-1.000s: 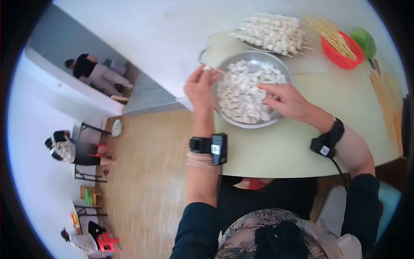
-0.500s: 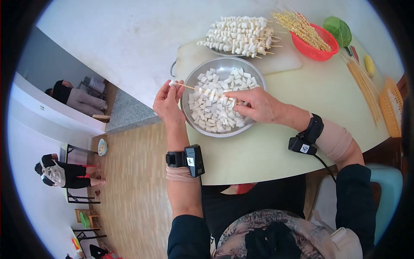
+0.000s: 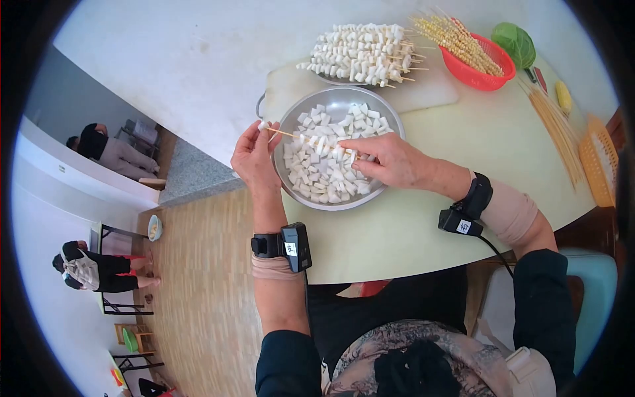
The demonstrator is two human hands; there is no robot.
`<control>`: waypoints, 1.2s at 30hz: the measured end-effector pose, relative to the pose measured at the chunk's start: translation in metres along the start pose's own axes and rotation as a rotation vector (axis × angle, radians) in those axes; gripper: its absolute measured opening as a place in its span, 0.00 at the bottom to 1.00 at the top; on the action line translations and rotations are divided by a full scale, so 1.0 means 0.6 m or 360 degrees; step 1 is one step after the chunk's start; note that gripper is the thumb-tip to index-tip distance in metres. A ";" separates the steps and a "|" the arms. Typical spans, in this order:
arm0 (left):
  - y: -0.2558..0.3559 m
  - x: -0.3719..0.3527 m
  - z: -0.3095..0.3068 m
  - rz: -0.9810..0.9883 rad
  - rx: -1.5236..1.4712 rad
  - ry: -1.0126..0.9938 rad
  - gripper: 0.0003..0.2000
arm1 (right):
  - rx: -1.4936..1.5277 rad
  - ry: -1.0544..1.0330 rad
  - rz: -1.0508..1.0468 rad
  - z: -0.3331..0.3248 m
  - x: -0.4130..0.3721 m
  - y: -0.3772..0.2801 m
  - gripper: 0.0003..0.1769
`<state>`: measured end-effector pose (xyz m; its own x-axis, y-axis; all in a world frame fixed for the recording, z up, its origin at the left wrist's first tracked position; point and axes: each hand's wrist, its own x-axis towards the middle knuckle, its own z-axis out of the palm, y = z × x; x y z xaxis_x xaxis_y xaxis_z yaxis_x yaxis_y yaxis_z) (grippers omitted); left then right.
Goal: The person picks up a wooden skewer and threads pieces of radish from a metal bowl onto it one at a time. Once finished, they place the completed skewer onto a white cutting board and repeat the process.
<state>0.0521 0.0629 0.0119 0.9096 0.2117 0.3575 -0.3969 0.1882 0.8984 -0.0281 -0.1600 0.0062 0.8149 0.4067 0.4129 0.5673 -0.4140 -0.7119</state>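
Note:
My left hand (image 3: 256, 160) pinches a white food cube (image 3: 263, 125) at the tip of a thin wooden skewer (image 3: 282, 133). Several white pieces are threaded farther down that skewer, which slants over a round metal bowl (image 3: 283, 182). Around its lower end are the fingers of my right hand (image 3: 398, 161), closed, with the index finger stretched along the threaded pieces. Loose white cubes (image 3: 329, 183) lie in the bowl beneath. How far the tip goes into the pinched cube is hard to see.
Finished white skewers (image 3: 364, 53) are piled on a plate behind the bowl, over a cutting board (image 3: 430, 92). Rightward are a red basket (image 3: 486, 81) of yellowish skewers, a cabbage (image 3: 514, 45), bare sticks (image 3: 555, 132) and a yellow basket (image 3: 597, 165). Other people are off to the left.
The whole view has shifted slightly, so everything sits a little farther left. Both hands keep the same hold on the skewer and the cube at its tip.

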 end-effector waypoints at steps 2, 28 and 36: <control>-0.001 0.002 0.000 -0.0036 0.0017 0.0033 0.11 | -0.0005 0.0016 -0.0033 0.000 0.000 0.000 0.20; -0.012 0.000 0.007 0.0295 0.0486 -0.0056 0.09 | -0.0042 0.0041 -0.0076 -0.002 -0.003 -0.004 0.20; -0.017 -0.025 0.037 0.0282 0.0546 -0.0323 0.09 | -0.0019 0.0135 -0.0042 0.004 -0.002 -0.002 0.19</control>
<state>0.0450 0.0366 0.0032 0.8504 0.0125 0.5260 -0.5166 -0.1706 0.8391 -0.0297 -0.1582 0.0053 0.8066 0.3472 0.4784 0.5896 -0.4139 -0.6936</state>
